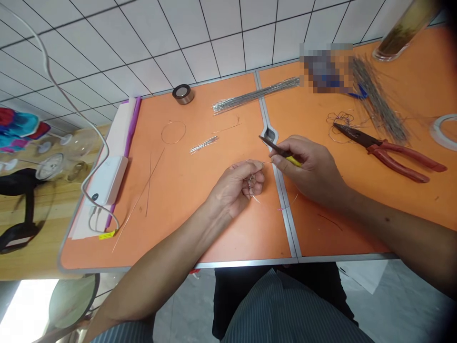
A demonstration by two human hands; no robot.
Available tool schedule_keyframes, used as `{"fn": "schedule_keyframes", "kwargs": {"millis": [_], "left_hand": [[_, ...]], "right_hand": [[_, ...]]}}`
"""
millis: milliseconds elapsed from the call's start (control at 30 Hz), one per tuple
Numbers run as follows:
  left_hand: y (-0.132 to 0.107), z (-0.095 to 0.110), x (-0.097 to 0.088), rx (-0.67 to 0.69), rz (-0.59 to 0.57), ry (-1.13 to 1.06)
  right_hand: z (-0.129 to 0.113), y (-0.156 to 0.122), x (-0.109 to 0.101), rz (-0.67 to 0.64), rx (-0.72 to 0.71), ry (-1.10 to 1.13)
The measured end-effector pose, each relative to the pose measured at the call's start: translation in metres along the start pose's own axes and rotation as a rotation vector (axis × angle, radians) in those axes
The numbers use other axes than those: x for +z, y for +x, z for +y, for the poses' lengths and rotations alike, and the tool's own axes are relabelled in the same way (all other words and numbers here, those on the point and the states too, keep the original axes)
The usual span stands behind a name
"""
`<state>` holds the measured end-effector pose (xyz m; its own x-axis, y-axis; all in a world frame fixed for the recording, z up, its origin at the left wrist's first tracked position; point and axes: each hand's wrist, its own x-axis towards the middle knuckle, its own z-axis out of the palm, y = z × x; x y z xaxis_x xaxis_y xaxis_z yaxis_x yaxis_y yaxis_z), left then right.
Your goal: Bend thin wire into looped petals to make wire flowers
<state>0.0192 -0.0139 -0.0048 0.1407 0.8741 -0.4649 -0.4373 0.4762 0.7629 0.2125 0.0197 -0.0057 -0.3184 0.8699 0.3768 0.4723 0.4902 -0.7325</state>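
1. Pinching a thin bent wire [253,186], the left hand [235,188] has its grip closed over the middle of the orange tabletop [185,224].
2. Right hand [314,169], just beside it at 3 o'clock, grip closed on small pliers [273,146], tips pointing to 10 o'clock.
3. Red pliers [389,152] lie at 2 o'clock.

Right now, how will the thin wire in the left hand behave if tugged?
The thin wire in the left hand probably bends easily but keeps shape: it curls in a loop beneath that hand. Likely very light, being so fine. The pliers in the right hand could kink it.
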Motion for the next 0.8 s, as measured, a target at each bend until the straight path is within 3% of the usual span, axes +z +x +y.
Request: {"fn": "schedule_keyframes", "kwargs": {"millis": [133, 267, 367, 533, 667, 800], "left_hand": [[0.000, 0.003, -0.002, 0.064, 0.023, -0.011], [0.000, 0.007, -0.003, 0.117, 0.067, -0.042], [0.000, 0.008, -0.004, 0.132, 0.061, -0.037], [-0.001, 0.007, -0.003, 0.120, 0.065, 0.000], [-0.002, 0.006, 0.000, 0.113, 0.066, 0.012], [-0.003, 0.006, 0.001, 0.110, 0.071, 0.015]], "right_hand": [[0.014, 0.002, -0.013, 0.061, -0.269, -0.331], [0.017, 0.002, -0.028, 0.075, -0.383, -0.587], [0.014, 0.000, -0.035, 0.032, -0.385, -0.677], [0.006, -0.003, -0.034, -0.077, -0.273, -0.639], [0.003, -0.004, -0.032, -0.108, -0.340, -0.783], [0.004, -0.004, -0.031, -0.107, -0.342, -0.781]]}}
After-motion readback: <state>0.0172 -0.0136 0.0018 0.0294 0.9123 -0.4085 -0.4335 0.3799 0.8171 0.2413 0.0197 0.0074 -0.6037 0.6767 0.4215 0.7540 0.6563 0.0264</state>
